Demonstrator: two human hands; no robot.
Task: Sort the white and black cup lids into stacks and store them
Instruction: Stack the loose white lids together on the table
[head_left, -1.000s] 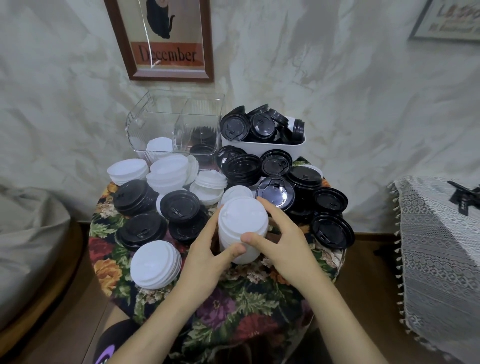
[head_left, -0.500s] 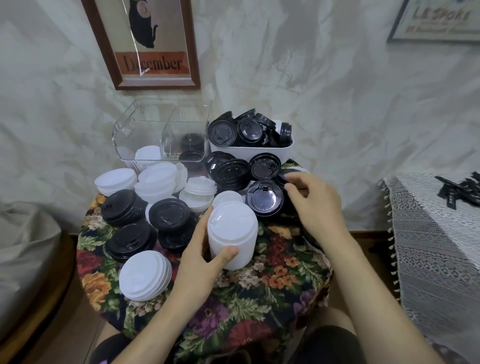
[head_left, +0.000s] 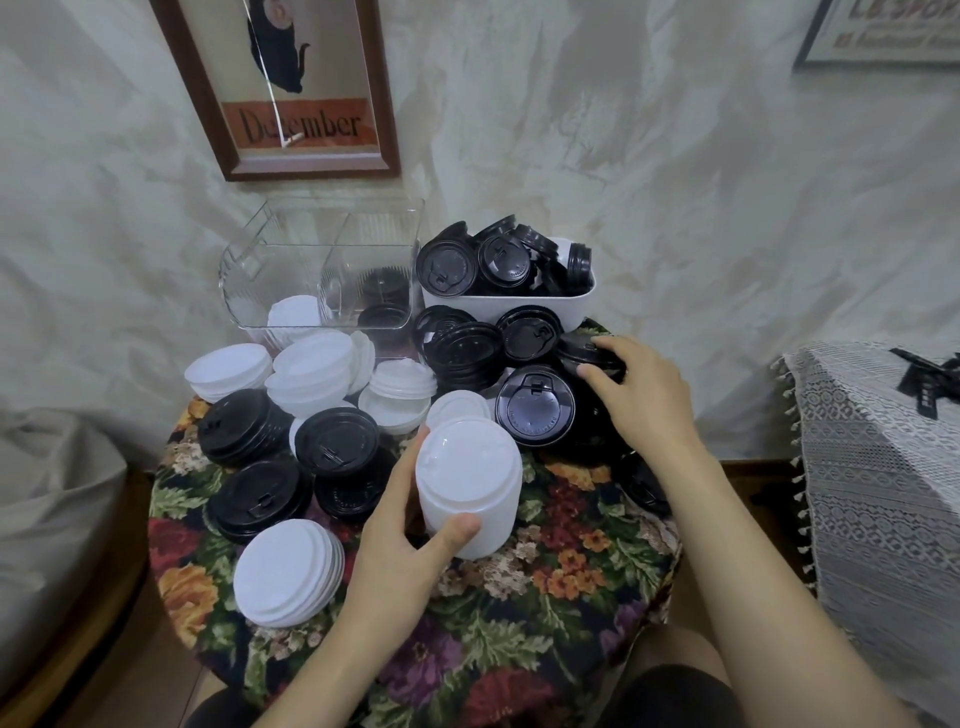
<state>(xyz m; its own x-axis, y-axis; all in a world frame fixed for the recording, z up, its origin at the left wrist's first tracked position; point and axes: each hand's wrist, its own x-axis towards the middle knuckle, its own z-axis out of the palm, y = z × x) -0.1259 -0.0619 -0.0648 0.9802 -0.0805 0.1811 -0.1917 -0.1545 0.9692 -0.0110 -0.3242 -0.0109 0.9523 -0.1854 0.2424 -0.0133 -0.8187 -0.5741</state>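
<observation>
A tall stack of white lids (head_left: 470, 486) stands at the middle of the round table (head_left: 524, 634). My left hand (head_left: 402, 540) grips this stack, thumb in front and fingers behind. My right hand (head_left: 641, 395) reaches to the right rear and curls its fingers over a black lid stack (head_left: 589, 353). Several black lids lie beside it, one large black lid (head_left: 535, 405) tilted toward me. More white stacks (head_left: 288, 571) and black stacks (head_left: 260, 499) cover the table's left half.
A clear two-part bin (head_left: 322, 270) at the back holds a few white and black lids. A white tub (head_left: 511, 301) beside it is piled with black lids. A wall stands right behind. A lace-covered surface (head_left: 878, 457) is at the right.
My right hand let go of the white stack and moved right and back onto the black lids. My left hand still holds the white stack. The view shifted slightly.
</observation>
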